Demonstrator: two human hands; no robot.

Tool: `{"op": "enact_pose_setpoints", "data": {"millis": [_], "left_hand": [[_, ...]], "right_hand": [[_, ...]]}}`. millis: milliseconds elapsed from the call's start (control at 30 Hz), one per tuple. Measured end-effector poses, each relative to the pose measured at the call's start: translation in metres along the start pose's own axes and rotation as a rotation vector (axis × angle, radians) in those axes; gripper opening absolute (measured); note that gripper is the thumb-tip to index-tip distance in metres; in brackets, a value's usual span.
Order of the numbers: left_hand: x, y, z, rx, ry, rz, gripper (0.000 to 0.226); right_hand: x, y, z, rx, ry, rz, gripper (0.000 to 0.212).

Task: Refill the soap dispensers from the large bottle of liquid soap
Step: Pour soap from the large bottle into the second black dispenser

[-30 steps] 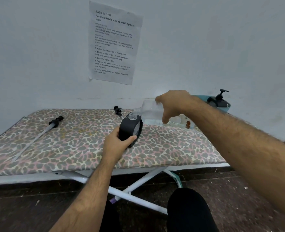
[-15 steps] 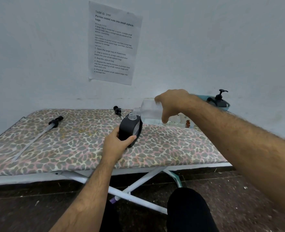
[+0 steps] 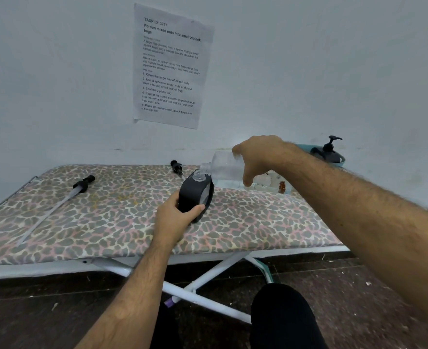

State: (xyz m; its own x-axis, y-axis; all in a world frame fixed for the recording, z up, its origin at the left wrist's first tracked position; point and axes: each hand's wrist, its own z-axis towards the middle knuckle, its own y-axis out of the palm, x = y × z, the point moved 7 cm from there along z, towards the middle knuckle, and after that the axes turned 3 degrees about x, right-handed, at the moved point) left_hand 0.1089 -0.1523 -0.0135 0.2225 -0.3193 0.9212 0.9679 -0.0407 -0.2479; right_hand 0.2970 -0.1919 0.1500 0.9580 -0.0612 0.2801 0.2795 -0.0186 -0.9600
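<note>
Left hand (image 3: 175, 217) gripping dispenser (image 3: 195, 195), right hand (image 3: 260, 157) gripping tilted bottle (image 3: 223, 167), two loose pumps.

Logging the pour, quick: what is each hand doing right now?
Left hand: grips the black dispenser.
Right hand: holds the tilted clear bottle.

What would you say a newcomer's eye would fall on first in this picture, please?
Most likely the centre: the right hand tips a clear bottle so its mouth meets the open neck of a black dispenser, which the left hand grips on the leopard-print board. Next, the printed sheet on the wall above, and a pump with its long tube lying at the board's left.
</note>
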Motion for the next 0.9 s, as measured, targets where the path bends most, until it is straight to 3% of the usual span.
{"op": "enact_pose_setpoints", "data": {"millis": [900], "left_hand": [[-0.0006,0.0001,-0.0008,-0.003,-0.029,-0.005,0.053]], "right_hand": [[-0.0029,-0.0036,-0.0027,-0.010,0.001,-0.003,0.073]]}}
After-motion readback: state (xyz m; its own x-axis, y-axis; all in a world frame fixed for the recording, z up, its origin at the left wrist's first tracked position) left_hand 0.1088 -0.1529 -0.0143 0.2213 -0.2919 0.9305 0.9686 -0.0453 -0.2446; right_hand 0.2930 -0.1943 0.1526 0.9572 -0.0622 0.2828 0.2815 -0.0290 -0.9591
